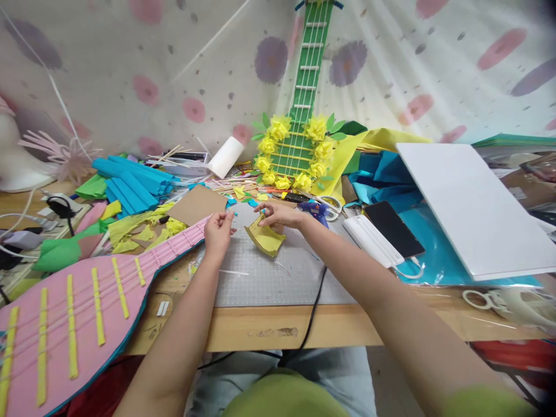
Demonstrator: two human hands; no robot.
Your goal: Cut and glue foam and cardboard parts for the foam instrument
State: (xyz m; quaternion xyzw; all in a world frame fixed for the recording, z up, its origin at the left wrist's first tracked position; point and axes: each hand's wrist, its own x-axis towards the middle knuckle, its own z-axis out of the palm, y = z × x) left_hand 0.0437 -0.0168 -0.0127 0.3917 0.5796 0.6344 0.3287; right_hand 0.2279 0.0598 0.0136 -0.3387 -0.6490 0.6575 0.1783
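My left hand (218, 233) is closed in a pinch above the grey cutting mat (295, 284). A tiny blue bit shows near its fingertips, but I cannot make out what they hold. To its right, my right hand (280, 216) has thumb and fingers at the upper edge of a curved, yellow-covered card piece (268, 240), which stands tilted on the mat. Left of my left hand lies a pink paper lute-like instrument (104, 301) with yellow strips and strings, its neck reaching close to that hand.
Behind stands a green paper instrument (306, 92) ringed with yellow paper roses. A blue glue gun (313, 212), scissors (332, 205), power bank (372, 240), phone (394, 229) and white board (478, 208) are on the right. Brown card (197, 204) and blue paper (130, 182) lie left.
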